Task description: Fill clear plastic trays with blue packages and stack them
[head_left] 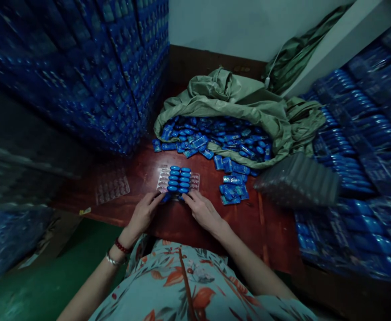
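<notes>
A clear plastic tray (195, 179) with moulded hollows lies on the dark red table in front of me. Two columns of smooth blue pill-shaped pieces (174, 177) fill its middle, and the hollows at both sides show bare. At the tray's near left corner, my left hand (144, 211) has thumb and fingers closed on a small blue piece (166, 197). My right hand (202, 211) is at the near right corner, fingertips closed at the near end of the blue columns. What sits between its fingertips is partly hidden and blurred.
Behind the tray, a green cloth sack (238, 96) lies with its mouth towards me, spilling blue packets (198, 141). More packets (233, 194) lie right of the tray. A clear tray (112, 189) lies left. Stacked trays (298, 180) stand right. Tall blue wrapped stacks (115, 67) flank the table.
</notes>
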The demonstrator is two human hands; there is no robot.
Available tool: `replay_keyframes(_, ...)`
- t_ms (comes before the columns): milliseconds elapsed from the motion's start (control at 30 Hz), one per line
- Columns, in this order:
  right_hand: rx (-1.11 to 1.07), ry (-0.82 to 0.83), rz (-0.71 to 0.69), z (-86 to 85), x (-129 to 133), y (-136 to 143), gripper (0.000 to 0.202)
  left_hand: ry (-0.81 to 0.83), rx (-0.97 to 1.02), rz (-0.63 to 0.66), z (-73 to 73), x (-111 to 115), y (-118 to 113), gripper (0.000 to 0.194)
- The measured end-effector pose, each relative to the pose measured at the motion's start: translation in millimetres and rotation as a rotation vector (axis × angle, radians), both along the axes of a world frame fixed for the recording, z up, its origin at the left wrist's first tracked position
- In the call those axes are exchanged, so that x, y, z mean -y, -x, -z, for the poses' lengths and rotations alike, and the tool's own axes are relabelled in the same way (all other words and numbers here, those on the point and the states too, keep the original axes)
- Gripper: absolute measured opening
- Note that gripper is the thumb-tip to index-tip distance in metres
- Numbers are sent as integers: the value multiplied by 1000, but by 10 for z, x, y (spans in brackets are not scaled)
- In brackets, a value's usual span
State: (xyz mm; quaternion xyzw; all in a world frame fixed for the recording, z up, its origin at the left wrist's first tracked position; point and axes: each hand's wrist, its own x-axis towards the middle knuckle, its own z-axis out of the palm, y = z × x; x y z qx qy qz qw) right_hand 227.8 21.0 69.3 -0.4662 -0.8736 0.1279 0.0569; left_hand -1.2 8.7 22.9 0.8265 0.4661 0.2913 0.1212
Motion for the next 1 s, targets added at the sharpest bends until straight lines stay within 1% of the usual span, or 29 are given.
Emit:
replay_keyframes(67,61,0,-31,-61,-13,46,36,-26,-62,107,-25,-58,-39,39)
replay_keyframes(100,88,0,-42,-82,-18,67,36,-37,-83,136,-37,-81,-62,38)
replay_keyframes(200,121,-23,-61,-92,-30,106,34,-57,-131,147,-68,-117,-122,35)
replay_keyframes(367,22,-68,-36,27,-38,90,32,-6,-203,182,-87,-135,-170,32)
replay_keyframes(500,-130,-84,70,156,-8,69,21,9,-192,195,-73,-191,-207,30)
replay_keyframes(600,-220,-134,162,232,38,99,23,34,-170,184,-62,-246,-225,29)
replay_keyframes(700,-260,-218,244,286,76,146,24,34,-123,170,-31,-278,-223,31)
replay_keyframes(833,-290,-304,298,366,134,157,26,-5,-76,152,83,-264,-217,35)
replay_keyframes(933,-371,-307,329,439,201,128,32,-58,-110,69,157,-208,-228,34)
replay_keyframes(1000,-443,-312,354,469,227,118,37,-66,-99,-28,145,-182,-252,38)
